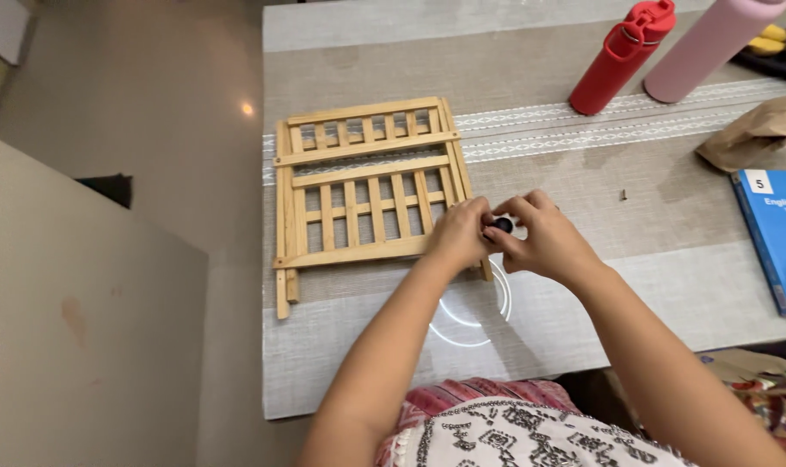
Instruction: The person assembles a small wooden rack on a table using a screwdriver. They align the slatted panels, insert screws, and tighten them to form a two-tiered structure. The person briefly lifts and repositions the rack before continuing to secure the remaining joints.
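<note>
i see both hands meeting at the lower right corner of the flat, folded light wooden slatted rack [367, 186], which lies on the grey woven table [583, 285]. my left hand [456, 235] rests on the rack's edge, its fingers pinching a small black round piece [503, 224]. my right hand [544, 240] closes its grip on the same piece from the other side. a tiny screw [624, 195] lies well apart to the right. a red bottle [622, 56], a pink bottle [713, 43] and a blue book [778, 238] sit farther off.
</note>
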